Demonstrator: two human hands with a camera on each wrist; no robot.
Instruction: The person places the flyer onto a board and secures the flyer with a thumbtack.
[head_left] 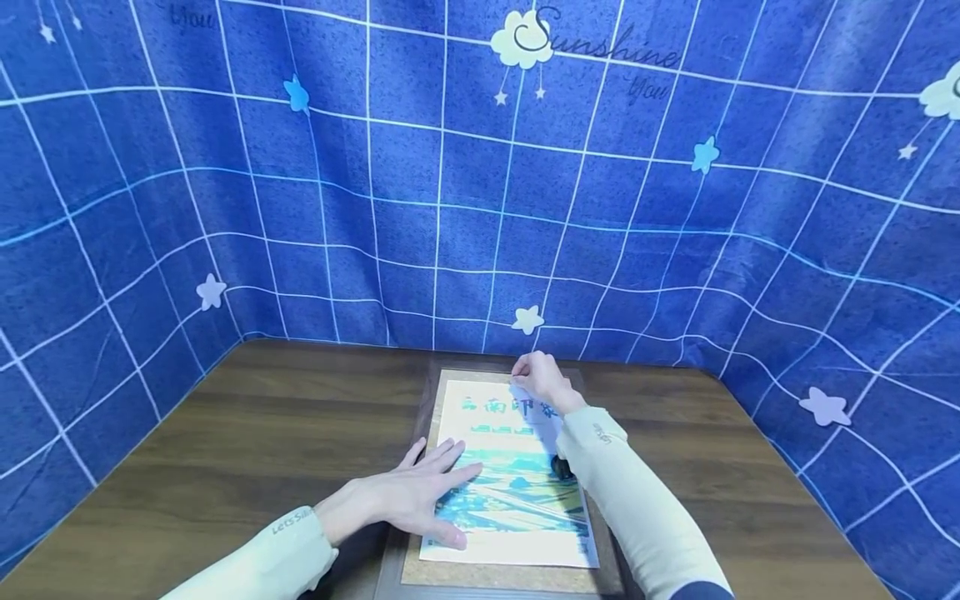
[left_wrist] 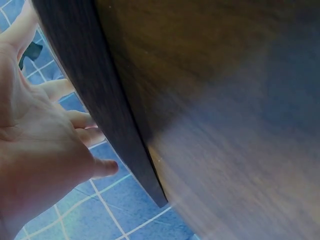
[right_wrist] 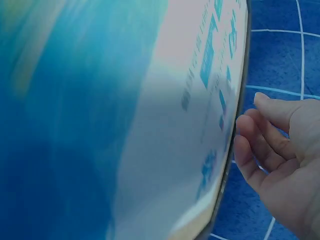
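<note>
A printed poster (head_left: pixel 517 546) with large green and blue characters above a blue-green landscape lies on a tan board (head_left: pixel 450 575) with a dark frame. My left hand (head_left: pixel 412 496) rests on the poster's lower left side, its fingers spread. At the poster's top edge, right of the middle, is my right hand (head_left: pixel 542 379), fingers bent downward. In the right wrist view the thumb and curled fingers (right_wrist: pixel 252 160) are close to the board's edge. Whether they pinch anything there is hidden. The left wrist view shows the left palm (left_wrist: pixel 40 130) beside a dark frame strip (left_wrist: pixel 92 75).
The board lies on a brown wood-grain table (head_left: pixel 315 425). A blue curtain (head_left: pixel 375 167) with white grid lines, stars and clouds surrounds the table at the back and both sides. A small black object (head_left: pixel 561 467) shows beside the right sleeve.
</note>
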